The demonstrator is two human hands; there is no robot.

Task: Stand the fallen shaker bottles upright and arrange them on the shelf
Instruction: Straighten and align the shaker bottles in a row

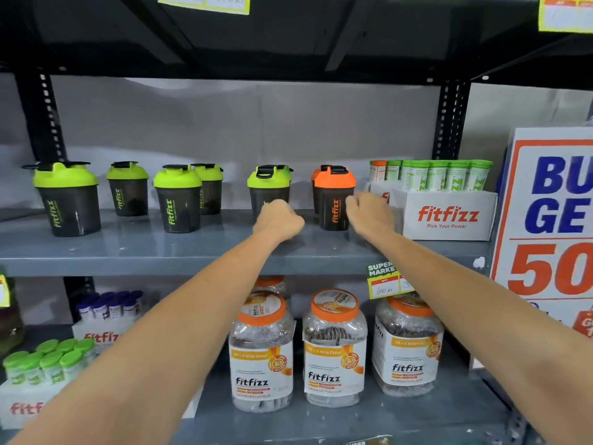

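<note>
Several dark shaker bottles stand upright on the grey middle shelf (134,248). Green-lidded ones are at the left (65,197), (127,187), (177,197), (208,187), and one stands in the middle (269,183). An orange-lidded bottle (333,197) stands right of it, with a second orange lid half hidden behind. My left hand (279,220) is curled into a fist in front of the middle green bottle's lower part, hiding it. My right hand (369,213) has its fingers curled against the orange bottle's right side; whether it grips is unclear.
A white fitfizz box (446,216) of green-capped tubes stands at the shelf's right end, beside a large promo sign (552,220). Below are three orange-lidded jars (333,348) and boxes of small tubes (48,364). A price tag (383,281) hangs on the shelf edge.
</note>
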